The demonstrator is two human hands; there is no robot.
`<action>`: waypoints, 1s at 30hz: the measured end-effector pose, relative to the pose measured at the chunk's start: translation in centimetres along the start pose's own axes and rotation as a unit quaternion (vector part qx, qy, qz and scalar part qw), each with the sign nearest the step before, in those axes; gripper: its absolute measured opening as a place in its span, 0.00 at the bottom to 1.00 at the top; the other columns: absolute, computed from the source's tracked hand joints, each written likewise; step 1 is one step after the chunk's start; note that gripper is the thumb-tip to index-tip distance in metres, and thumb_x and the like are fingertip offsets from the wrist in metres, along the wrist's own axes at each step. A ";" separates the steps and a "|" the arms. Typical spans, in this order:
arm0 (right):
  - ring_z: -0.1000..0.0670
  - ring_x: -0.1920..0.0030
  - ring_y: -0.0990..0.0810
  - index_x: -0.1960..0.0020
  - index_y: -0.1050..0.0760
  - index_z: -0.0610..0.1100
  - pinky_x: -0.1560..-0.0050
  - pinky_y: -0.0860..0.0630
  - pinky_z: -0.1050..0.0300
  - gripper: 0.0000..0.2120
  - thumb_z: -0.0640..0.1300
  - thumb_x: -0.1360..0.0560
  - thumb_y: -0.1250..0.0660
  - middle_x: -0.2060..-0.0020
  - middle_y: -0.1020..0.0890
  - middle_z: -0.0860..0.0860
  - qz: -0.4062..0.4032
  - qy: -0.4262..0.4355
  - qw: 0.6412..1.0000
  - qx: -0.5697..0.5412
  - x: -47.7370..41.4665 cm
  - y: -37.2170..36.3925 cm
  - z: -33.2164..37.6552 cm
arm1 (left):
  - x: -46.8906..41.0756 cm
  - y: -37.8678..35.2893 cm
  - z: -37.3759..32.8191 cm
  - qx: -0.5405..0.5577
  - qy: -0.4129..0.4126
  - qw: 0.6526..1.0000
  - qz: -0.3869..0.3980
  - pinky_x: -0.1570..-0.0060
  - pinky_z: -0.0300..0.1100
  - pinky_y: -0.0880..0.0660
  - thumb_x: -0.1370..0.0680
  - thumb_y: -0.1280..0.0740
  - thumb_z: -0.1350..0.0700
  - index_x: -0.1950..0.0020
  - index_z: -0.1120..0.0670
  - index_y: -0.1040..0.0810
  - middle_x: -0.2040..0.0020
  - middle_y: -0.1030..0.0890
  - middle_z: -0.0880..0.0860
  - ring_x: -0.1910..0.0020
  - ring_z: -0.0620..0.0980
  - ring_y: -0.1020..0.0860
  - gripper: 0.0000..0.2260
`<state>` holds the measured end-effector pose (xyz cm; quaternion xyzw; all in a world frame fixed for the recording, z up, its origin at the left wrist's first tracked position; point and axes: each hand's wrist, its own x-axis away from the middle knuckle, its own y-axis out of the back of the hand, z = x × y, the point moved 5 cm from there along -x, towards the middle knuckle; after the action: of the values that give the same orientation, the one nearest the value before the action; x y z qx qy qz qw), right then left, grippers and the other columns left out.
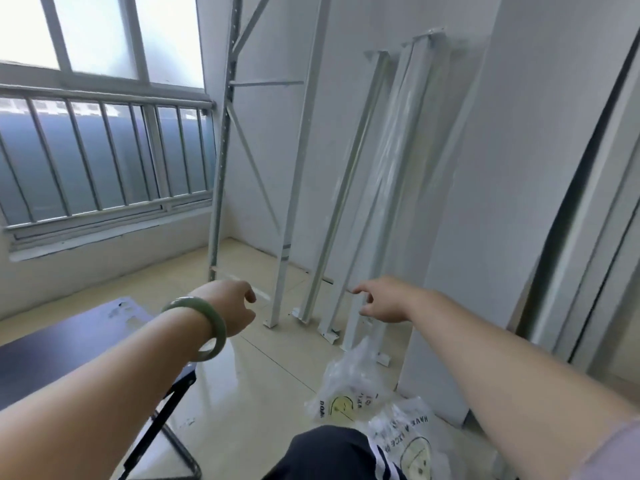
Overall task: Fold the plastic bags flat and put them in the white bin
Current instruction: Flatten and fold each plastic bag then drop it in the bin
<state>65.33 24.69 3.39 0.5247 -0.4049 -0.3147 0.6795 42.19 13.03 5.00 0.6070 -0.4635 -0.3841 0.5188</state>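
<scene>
Plastic bags [346, 386] lie crumpled on the floor [242, 393] at the lower right of the frame. There are two, clear with a yellow smiley print, one just beyond my knee [329, 452] and the other beside it, close to the white panel [485, 237] standing at the right. Both my grips reach out at mid-frame, well above and beyond the bags. My left grip [232, 306], with the green bangle [219, 327] at its wrist, is loosely curled and holds nothing. My right grip [384, 301] has slack fingers and is also empty. The bags lie below the right grip and back toward me. It is the nearer one, and I judge it must drop and draw back to reach them. They are heaps with no clear long axis. Metal rack posts [294, 202] lean on the wall behind, and the black counter [69, 341] sits at the lower left. No white bin is in view.
</scene>
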 end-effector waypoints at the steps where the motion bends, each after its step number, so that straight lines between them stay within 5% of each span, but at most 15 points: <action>1: 0.46 0.34 0.29 0.26 0.38 0.52 0.34 0.33 0.53 0.24 0.50 0.22 0.38 0.32 0.29 0.48 0.006 -0.007 1.000 -0.009 -0.3 -0.7 -1.4 | -0.9 -1.1 -1.0 0.001 -0.005 1.000 0.013 0.53 0.37 0.29 0.22 0.38 0.51 0.37 0.46 0.28 0.43 0.21 0.47 0.48 0.46 0.23 0.14; 8: 0.46 0.32 0.30 0.26 0.38 0.53 0.33 0.33 0.52 0.24 0.51 0.22 0.39 0.30 0.31 0.48 0.047 -0.064 0.995 -0.055 -3.8 -7.4 -10.1 | -7.3 -11.0 -6.1 0.017 -0.031 0.994 0.106 0.46 0.39 0.25 0.23 0.36 0.52 0.36 0.48 0.27 0.43 0.21 0.47 0.48 0.46 0.22 0.15; 16: 0.46 0.32 0.31 0.26 0.39 0.51 0.33 0.34 0.54 0.25 0.49 0.22 0.38 0.29 0.32 0.48 0.103 -0.148 0.977 -0.113 -6.8 -17.7 -17.5 | -11.8 -24.5 -9.9 0.050 -0.073 0.974 0.210 0.59 0.32 0.32 0.22 0.37 0.54 0.31 0.44 0.34 0.38 0.24 0.47 0.53 0.43 0.27 0.19; 24: 0.46 0.33 0.30 0.26 0.41 0.53 0.34 0.32 0.54 0.28 0.48 0.23 0.36 0.30 0.31 0.48 0.085 -0.267 0.939 -0.199 -6.3 -27.2 -22.9 | -14.0 -36.1 -13.6 0.109 -0.125 0.944 0.285 0.41 0.39 0.28 0.24 0.35 0.53 0.31 0.40 0.35 0.32 0.29 0.46 0.40 0.46 0.25 0.23; 30: 0.45 0.40 0.26 0.23 0.52 0.50 0.44 0.28 0.56 0.35 0.46 0.23 0.37 0.37 0.26 0.45 0.049 -0.384 0.887 -0.253 -4.5 -33.4 -25.3 | -14.8 -43.3 -17.3 0.159 -0.143 0.921 0.326 0.62 0.30 0.28 0.23 0.35 0.53 0.25 0.41 0.49 0.27 0.37 0.49 0.52 0.44 0.25 0.32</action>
<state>85.40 31.74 -32.98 0.1532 -0.5660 -0.5495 0.5952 61.65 33.42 -35.05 0.4349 -0.7604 -0.1977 0.4400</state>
